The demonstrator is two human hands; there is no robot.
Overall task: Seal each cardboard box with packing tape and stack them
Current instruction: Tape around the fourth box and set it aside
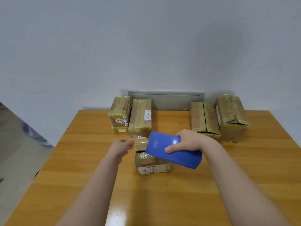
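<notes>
A small cardboard box with a white label on its near side lies in the middle of the wooden table. Above it my right hand grips a blue tape dispenser, which hides part of the box top. A strip of clear tape runs from the dispenser's left end to my left hand, which pinches its free end at the box's left.
Taped boxes stand at the back: a stack of two beside a taller box on the left, and two larger boxes on the right. A grey panel sits on the wall behind. The table's left edge drops to the floor.
</notes>
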